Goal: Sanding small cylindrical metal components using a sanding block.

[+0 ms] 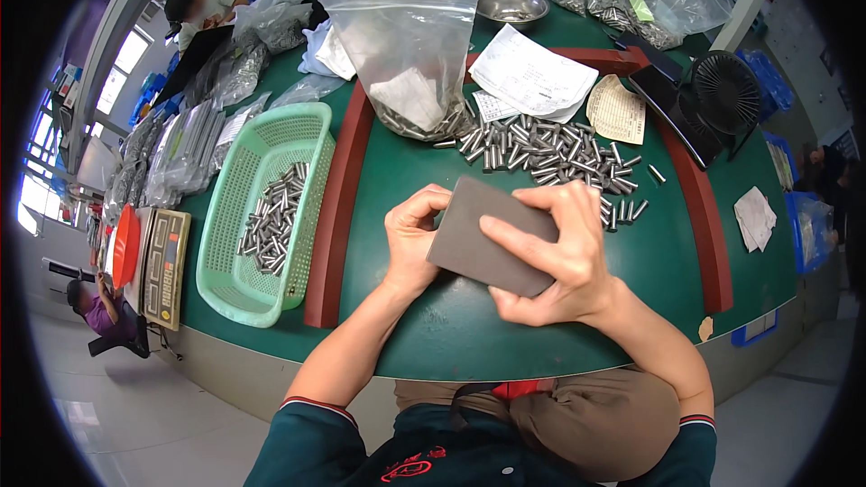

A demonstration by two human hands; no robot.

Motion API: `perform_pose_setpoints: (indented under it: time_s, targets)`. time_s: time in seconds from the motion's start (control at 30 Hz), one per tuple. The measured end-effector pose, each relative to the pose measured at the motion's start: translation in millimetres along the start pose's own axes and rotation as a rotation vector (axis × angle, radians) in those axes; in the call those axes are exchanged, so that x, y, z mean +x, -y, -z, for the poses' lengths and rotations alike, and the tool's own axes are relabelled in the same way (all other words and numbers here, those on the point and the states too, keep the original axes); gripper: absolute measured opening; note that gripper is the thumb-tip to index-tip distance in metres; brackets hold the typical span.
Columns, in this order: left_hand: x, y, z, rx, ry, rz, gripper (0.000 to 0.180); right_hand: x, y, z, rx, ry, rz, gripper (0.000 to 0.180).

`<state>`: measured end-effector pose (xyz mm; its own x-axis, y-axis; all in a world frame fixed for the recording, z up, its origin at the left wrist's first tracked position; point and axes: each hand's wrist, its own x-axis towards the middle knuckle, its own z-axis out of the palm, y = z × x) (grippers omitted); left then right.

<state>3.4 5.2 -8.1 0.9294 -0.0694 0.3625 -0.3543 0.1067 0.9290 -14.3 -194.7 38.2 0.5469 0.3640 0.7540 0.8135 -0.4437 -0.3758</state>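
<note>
My right hand (568, 257) grips a flat dark grey rectangular pad (496, 233), with the fingers over its face and the thumb under the lower edge. It looks like an abrasive sponge, though its kind is not certain. My left hand (415, 239) is closed at the pad's left edge, its fingertips partly behind it. Whatever those fingers pinch is hidden. Beyond both hands lies a loose pile of short metal pins (550, 151) on the green tabletop (433, 343). More metal pins (275, 216) lie in a light green plastic basket (209, 252) to my left.
A dark red frame (338, 225) borders the work area. Behind the pile stand a clear bag (401, 63) of pins, paper sheets (532, 72) and a metal bowl (512, 7). At right are a black fan (724, 90), a dark tablet-like panel (677, 117) and a white cloth (754, 219).
</note>
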Motion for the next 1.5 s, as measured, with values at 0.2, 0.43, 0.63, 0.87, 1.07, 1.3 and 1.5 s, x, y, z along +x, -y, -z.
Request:
perform_pose_setpoints:
  time_s: [0.2, 0.43, 0.63, 0.87, 1.07, 1.3, 1.5]
  targets:
    - [-1.0, 0.5, 3.1, 0.052, -0.026, -0.019, 0.015, 0.3, -12.1, 0.6, -0.063, -0.084, -0.050, 0.060]
    - [-0.9, -9.5, -0.9, 0.028, 0.035, 0.004, 0.013, -6.0, -44.8, 10.5, -0.243, -0.245, -0.331, 0.057]
    - [-1.3, -4.4, -2.7, -0.156, 0.053, 0.117, 0.016, -7.3, -45.6, 11.7, -0.222, -0.244, -0.306, 0.058]
    - [-0.2, -9.7, 6.4, -0.457, 0.125, 0.466, 0.020, -10.0, -50.9, 12.3, -0.230, -0.240, -0.341, 0.058]
    - [2.6, -13.9, 9.6, -0.591, 0.074, 0.606, 0.036, -9.9, -51.7, 13.1, -0.272, -0.211, -0.320, 0.054]
    - [3.5, -13.9, 11.9, -0.633, 0.035, 0.669, 0.038, -10.7, -56.4, 10.7, -0.243, -0.250, -0.333, 0.057]
    - [3.9, -15.8, 12.8, -0.742, 0.012, 0.738, 0.041, -10.4, -55.9, 11.7, -0.255, -0.244, -0.332, 0.057]
